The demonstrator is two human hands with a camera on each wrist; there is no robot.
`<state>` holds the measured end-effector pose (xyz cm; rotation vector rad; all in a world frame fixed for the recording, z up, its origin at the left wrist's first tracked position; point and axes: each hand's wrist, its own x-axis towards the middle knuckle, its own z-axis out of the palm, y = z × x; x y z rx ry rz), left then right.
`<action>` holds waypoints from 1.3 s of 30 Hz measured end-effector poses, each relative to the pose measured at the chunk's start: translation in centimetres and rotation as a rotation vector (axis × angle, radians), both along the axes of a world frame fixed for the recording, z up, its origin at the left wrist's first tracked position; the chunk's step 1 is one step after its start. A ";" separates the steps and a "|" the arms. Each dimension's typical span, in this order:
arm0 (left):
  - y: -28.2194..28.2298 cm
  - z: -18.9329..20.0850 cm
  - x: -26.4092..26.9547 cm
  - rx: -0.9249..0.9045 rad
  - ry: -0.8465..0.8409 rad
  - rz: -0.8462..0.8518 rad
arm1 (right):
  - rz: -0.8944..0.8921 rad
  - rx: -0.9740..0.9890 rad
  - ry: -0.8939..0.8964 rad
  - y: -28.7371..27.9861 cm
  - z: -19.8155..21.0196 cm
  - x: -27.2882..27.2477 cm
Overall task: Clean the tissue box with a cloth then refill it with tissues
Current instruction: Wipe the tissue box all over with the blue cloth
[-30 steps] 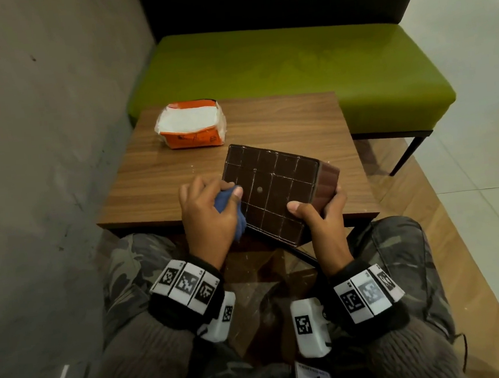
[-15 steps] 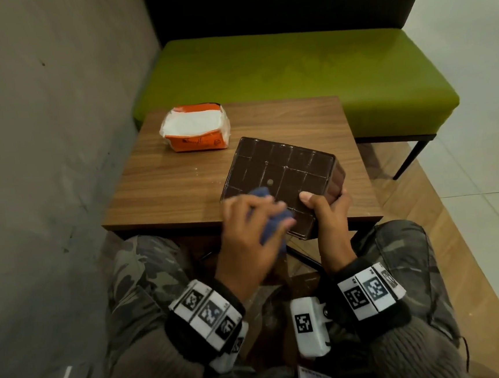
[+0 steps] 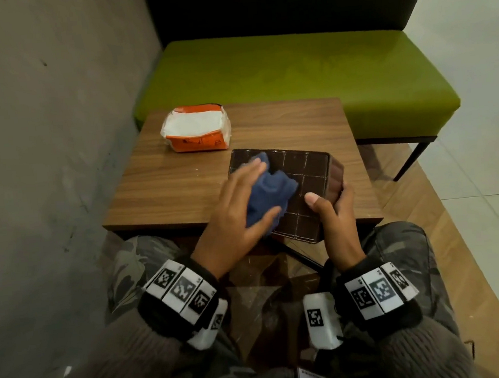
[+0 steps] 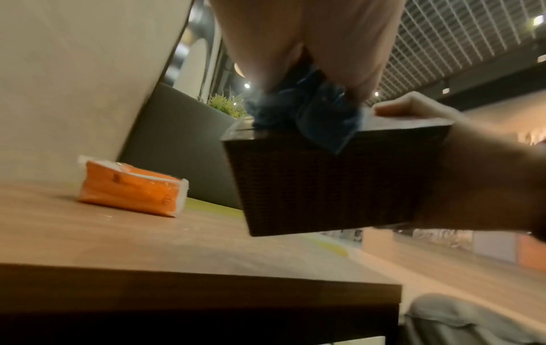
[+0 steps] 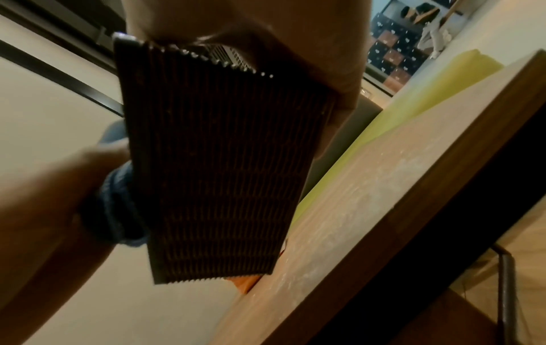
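Observation:
A dark brown tissue box (image 3: 307, 177) with a grid-lined top face is held tilted at the near right edge of the wooden table (image 3: 166, 181). My right hand (image 3: 331, 208) grips its near right corner, thumb on top. My left hand (image 3: 243, 201) presses a bunched blue cloth (image 3: 269, 190) flat onto the box's top face. The left wrist view shows the cloth (image 4: 310, 112) under my fingers on the box (image 4: 331, 184). In the right wrist view the ribbed side of the box (image 5: 218, 163) fills the middle. An orange pack of white tissues (image 3: 196, 128) lies at the table's far left.
A green bench seat (image 3: 292, 70) with a dark backrest stands behind the table. A grey wall (image 3: 42, 146) runs along the left. My knees in camouflage trousers (image 3: 133, 259) sit under the table's near edge. Tiled floor lies to the right.
My left hand has swept the blue cloth from the box's near left edge up across its top face toward the far left corner. The box has tipped flatter in my right hand.

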<state>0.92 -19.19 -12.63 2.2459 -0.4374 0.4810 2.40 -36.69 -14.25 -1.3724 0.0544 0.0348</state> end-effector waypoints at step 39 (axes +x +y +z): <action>-3.4 3.0 0.9 -0.084 0.079 -0.175 | -0.096 -0.327 -0.052 1.4 -1.4 -0.8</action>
